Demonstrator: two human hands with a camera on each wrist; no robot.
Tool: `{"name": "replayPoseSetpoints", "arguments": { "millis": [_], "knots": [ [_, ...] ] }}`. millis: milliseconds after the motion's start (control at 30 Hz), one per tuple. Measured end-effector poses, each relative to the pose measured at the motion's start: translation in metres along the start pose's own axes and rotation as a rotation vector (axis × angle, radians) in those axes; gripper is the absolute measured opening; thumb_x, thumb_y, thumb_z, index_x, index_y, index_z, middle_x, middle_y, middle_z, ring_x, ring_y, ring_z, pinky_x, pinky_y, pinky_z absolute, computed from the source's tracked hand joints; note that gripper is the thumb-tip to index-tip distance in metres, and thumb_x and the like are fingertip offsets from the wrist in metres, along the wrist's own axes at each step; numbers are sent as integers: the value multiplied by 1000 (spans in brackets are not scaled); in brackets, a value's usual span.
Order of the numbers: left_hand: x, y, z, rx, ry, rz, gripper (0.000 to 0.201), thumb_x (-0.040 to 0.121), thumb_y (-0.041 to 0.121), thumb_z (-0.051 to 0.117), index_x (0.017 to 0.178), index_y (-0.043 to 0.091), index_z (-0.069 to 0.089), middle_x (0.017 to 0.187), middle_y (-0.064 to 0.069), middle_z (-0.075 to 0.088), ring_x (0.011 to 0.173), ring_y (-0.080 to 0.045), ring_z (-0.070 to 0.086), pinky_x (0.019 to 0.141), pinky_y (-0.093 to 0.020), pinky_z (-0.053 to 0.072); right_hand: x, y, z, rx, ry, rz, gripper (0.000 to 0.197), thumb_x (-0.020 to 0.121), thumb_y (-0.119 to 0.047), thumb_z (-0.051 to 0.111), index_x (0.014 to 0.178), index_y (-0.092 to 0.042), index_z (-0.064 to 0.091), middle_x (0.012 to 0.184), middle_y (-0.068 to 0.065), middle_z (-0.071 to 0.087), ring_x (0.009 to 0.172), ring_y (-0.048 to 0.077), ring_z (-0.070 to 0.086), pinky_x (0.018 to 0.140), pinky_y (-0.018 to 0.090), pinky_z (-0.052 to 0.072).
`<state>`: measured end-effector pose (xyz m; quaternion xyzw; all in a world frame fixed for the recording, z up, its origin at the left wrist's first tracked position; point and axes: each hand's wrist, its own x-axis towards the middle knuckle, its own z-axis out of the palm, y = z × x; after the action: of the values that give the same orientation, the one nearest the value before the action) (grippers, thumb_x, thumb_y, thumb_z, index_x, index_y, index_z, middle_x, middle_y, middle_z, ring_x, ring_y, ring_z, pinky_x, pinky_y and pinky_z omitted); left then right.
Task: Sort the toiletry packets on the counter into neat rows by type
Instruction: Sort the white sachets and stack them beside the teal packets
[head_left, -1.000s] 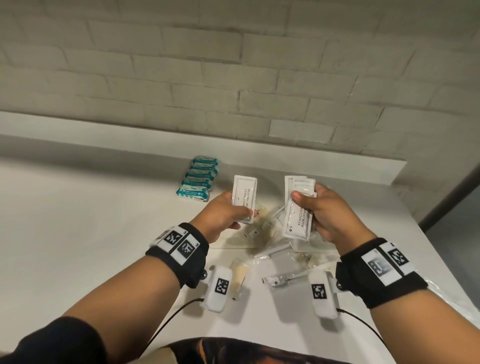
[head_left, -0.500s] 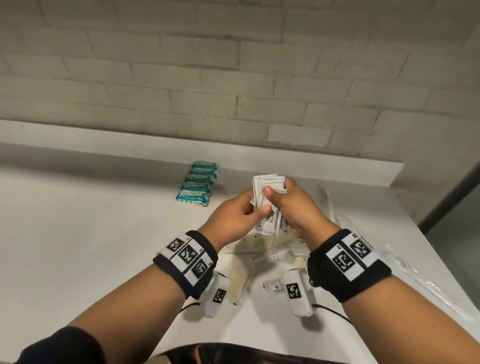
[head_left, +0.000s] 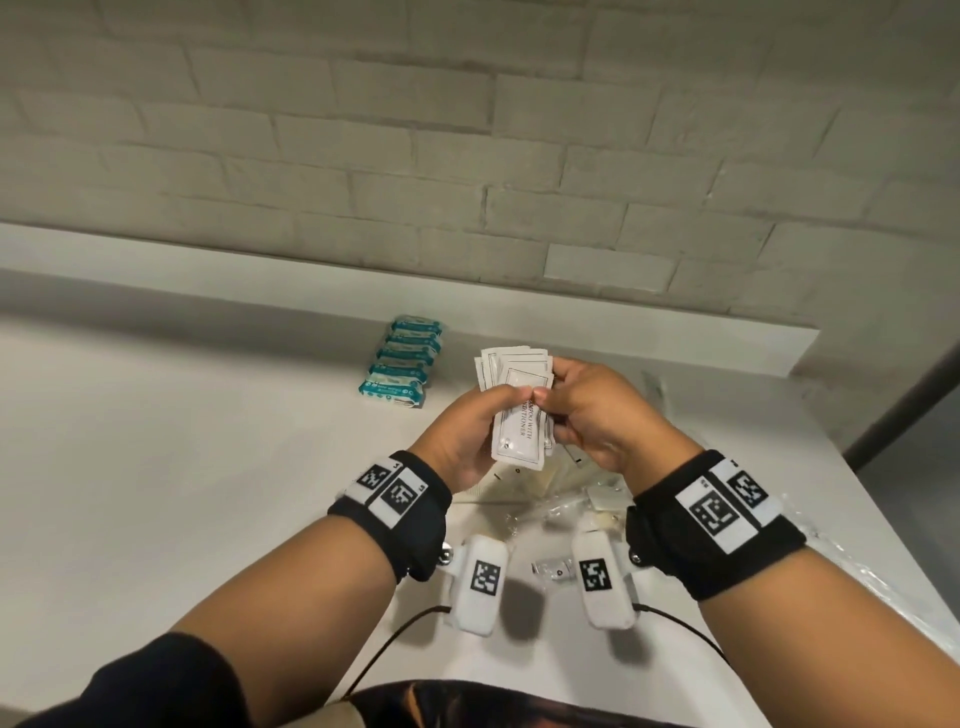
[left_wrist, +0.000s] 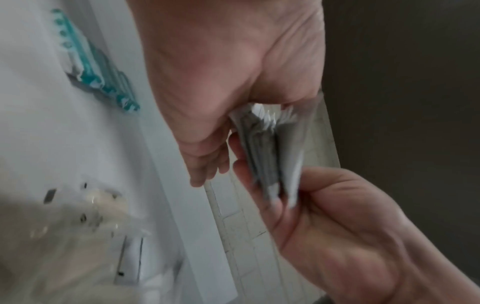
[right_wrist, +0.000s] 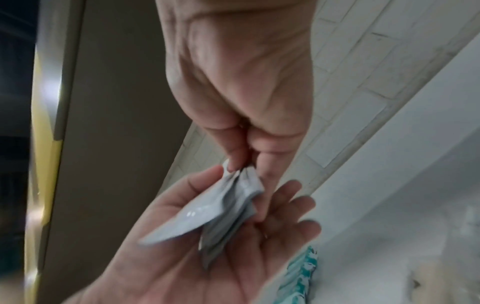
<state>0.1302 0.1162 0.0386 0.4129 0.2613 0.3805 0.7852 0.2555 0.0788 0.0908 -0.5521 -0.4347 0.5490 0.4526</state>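
From the head view my left hand (head_left: 467, 436) and right hand (head_left: 597, 415) both pinch one fanned stack of white sachets (head_left: 519, 410) held above the counter (head_left: 182, 441) — thumbs on top. My right wrist view shows the left palm flat beneath the stack; blurred, perhaps five sachets. Only overhead do the teal packets (head_left: 402, 369) read as a neat row — well left.

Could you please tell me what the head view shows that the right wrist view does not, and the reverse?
Only the head view shows the printed face of the white shampoo sachets, the black wristbands and the heap of clear-wrapped items on the white counter. Only the right wrist view shows the sachets' fanned edges and a yellow-edged door frame. Both show the left hand and right hand holding the sachets, and the teal packets.
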Motion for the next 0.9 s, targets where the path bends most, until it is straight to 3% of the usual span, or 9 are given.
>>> {"name": "replayPoseSetpoints", "arguments": {
  "millis": [133, 233, 300, 333, 400, 500, 600, 733, 900],
  "knots": [
    [1, -5, 5, -112, 39, -24, 19, 91, 7, 52, 106, 12, 62, 72, -5, 69, 62, -18, 68, 57, -28, 56, 6, 6, 4, -617, 322, -169, 19, 82, -9, 66, 98, -18, 64, 76, 2, 68, 68, 20, 68, 58, 29, 54],
    [1, -4, 5, -159, 91, -45, 10, 94, 20, 56, 101, 13, 60, 71, -5, 68, 65, -20, 68, 63, -34, 58, 3, 9, 1, -714, 403, -278, 32, 76, -23, 76, 102, -24, 59, 82, -2, 58, 69, 16, 61, 54, 25, 46],
    [2, -2, 1, -156, 139, -73, 28, 90, 39, 60, 100, 13, 61, 74, -6, 68, 69, -21, 66, 72, -37, 56, -1, 6, -6, -646, 259, -335, 54, 73, -28, 81, 119, -27, 53, 105, -2, 54, 86, 11, 57, 66, 17, 46],
    [4, -1, -2, -151, 166, -101, 41, 86, 49, 61, 105, 13, 60, 76, -7, 66, 70, -21, 65, 72, -37, 55, -4, 4, -8, -631, 125, -340, 73, 70, -29, 84, 132, -30, 45, 120, -1, 50, 104, 11, 54, 81, 18, 46],
    [3, 3, -5, -194, 150, -155, 64, 78, 64, 62, 116, 13, 58, 85, -10, 62, 74, -22, 62, 72, -36, 56, -9, 2, -10, -733, -148, -295, 119, 60, -29, 89, 149, -40, 11, 148, 0, 29, 135, 12, 32, 107, 28, 35],
    [0, 6, -2, -258, -1, -188, 79, 78, 66, 59, 131, 8, 55, 124, -19, 55, 115, -33, 53, 106, -48, 40, -11, 2, -4, -1105, -315, -315, 150, 52, -39, 91, 142, -43, -28, 160, -5, -1, 146, 14, 8, 118, 39, 24],
    [-2, 6, 1, -274, -104, -199, 66, 85, 59, 53, 130, 10, 56, 124, -15, 57, 117, -29, 53, 106, -42, 38, -8, -2, -1, -1179, -206, -409, 144, 58, -44, 87, 143, -41, -30, 154, -2, 20, 141, 16, 20, 117, 36, 25],
    [-4, 7, 1, -261, -147, -215, 34, 78, 31, 62, 103, 7, 63, 85, -10, 66, 73, -21, 68, 65, -29, 56, -7, -6, -5, -1187, -155, -418, 147, 51, -49, 88, 145, -40, -25, 133, -2, 34, 125, 12, 31, 108, 28, 30],
    [-4, 9, 6, -244, -95, -188, 40, 86, 43, 54, 109, 11, 64, 97, -11, 62, 84, -22, 64, 74, -32, 54, -12, -4, -1, -1287, -132, -485, 137, 59, -41, 84, 147, -37, -21, 126, -1, 37, 121, 13, 35, 99, 20, 28]
  ]
}}
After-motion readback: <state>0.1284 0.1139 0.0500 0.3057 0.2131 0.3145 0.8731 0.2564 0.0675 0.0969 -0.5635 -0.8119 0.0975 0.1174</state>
